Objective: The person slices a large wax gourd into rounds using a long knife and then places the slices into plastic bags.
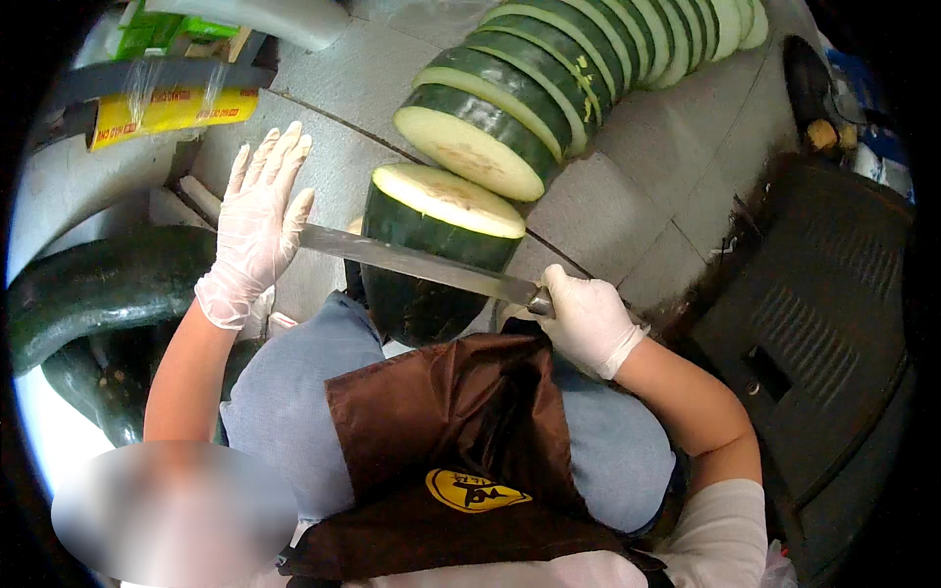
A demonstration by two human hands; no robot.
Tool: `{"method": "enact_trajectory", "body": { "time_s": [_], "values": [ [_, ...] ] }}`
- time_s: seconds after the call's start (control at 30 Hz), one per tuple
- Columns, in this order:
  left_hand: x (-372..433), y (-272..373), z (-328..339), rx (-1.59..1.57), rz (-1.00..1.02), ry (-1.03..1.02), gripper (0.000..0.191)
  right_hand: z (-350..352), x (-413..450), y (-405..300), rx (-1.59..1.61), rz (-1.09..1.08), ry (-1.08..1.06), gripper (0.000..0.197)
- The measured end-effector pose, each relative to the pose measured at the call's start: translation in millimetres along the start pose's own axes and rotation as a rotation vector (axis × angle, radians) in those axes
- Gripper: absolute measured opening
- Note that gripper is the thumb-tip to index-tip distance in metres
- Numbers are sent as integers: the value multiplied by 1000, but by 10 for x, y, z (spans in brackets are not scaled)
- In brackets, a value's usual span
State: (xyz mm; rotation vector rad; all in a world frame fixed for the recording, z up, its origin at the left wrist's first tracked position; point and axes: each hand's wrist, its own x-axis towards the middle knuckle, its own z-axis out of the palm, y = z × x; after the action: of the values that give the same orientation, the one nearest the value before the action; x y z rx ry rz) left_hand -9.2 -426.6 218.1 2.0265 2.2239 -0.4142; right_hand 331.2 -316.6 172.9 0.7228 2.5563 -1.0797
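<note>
My right hand [588,317], in a pale glove, is closed around the handle of a long knife [419,263]. The blade reaches across the dark green side of a cut winter melon [441,220], whose pale face is turned up. At the blade's far end is my left hand [261,206], gloved, with its palm against the tip area and its fingers extended; whether it presses on the blade I cannot tell. Beyond the melon piece, a row of thick winter melon slices [470,151] leans one against another, curving away to the upper right.
Whole dark green melons [110,287] lie at the left. A yellow printed strip [176,114] is beside a grey rim at the upper left. Grey tiles [625,213] form the floor. A black slotted plastic object [816,316] stands at the right. My knees flank the melon piece.
</note>
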Motion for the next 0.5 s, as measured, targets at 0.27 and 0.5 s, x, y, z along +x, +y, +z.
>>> {"method": "enact_trajectory", "body": {
  "time_s": [0.27, 0.5],
  "values": [
    [70, -11, 53, -6, 22, -7, 46, 25, 43, 52, 3, 16, -59, 26],
    [148, -65, 110, -46, 51, -114, 44, -67, 140, 18, 20, 100, -175, 27]
  ]
}}
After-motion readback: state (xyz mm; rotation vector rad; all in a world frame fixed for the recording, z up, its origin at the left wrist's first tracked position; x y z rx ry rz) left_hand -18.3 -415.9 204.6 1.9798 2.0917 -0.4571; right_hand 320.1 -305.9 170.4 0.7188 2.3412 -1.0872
